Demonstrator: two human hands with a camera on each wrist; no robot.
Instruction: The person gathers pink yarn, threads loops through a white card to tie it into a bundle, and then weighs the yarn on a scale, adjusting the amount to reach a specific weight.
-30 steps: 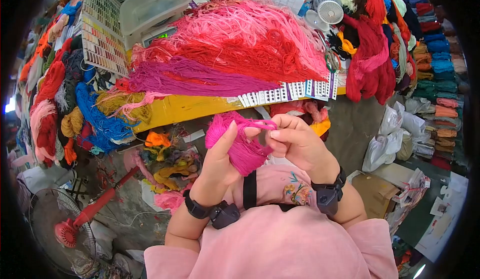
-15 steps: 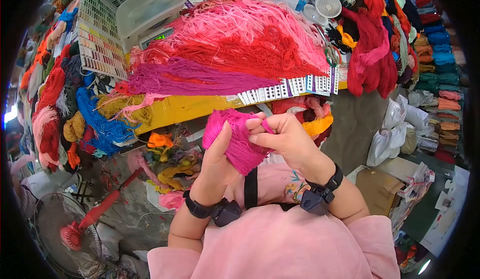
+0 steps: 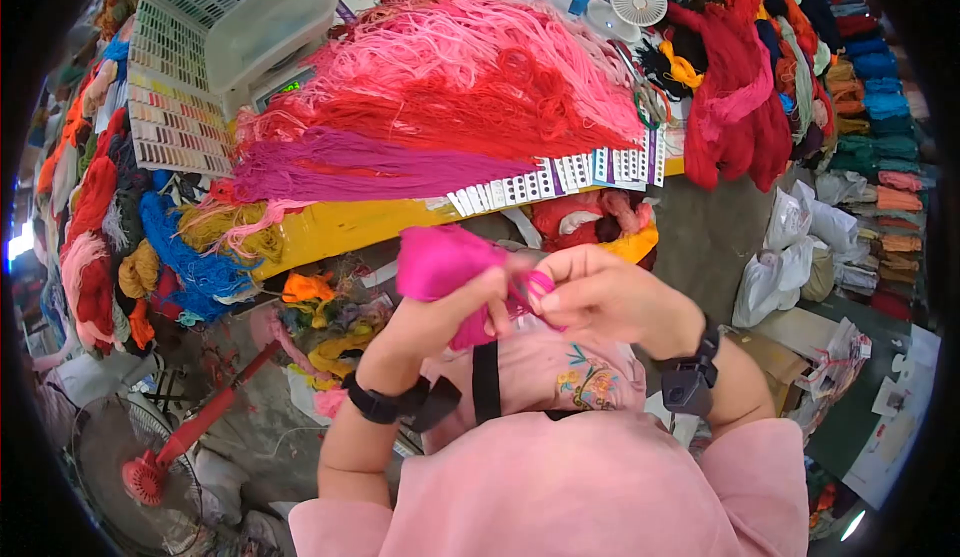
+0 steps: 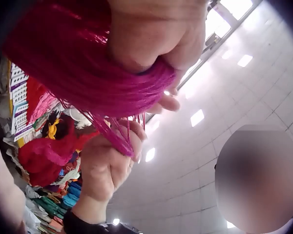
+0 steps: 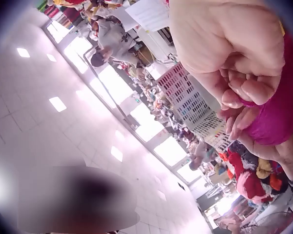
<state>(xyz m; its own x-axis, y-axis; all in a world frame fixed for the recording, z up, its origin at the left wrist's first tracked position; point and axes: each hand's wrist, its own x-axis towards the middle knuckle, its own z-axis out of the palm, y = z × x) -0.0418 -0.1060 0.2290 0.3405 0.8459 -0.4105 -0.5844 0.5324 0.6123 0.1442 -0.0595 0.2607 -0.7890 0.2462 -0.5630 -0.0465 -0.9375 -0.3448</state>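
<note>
A magenta skein of thread (image 3: 438, 265) is held up in front of the person's chest. My left hand (image 3: 432, 327) grips it, with thumb and fingers around the bundle. Close on its right, my right hand (image 3: 618, 305) pinches a small loop of the same thread between thumb and fingers. In the left wrist view, thin strands run from the main skein (image 4: 83, 78) to the curled fingers of the right hand (image 4: 103, 168). The right wrist view has both hands almost meeting at the skein (image 5: 276, 122).
Pink and red yarn (image 3: 450, 67) and purple yarn (image 3: 370, 167) lie heaped on a yellow-edged table (image 3: 340, 229) ahead. White shade cards (image 3: 560, 177) line its front. A plastic tub (image 3: 270, 32) stands at the back left. A floor fan (image 3: 145, 477) is at lower left.
My left hand has turned over, tipping the skein up and left. The right hand still pinches strands, and has moved a little right and down, with a loop drawn between the hands.
</note>
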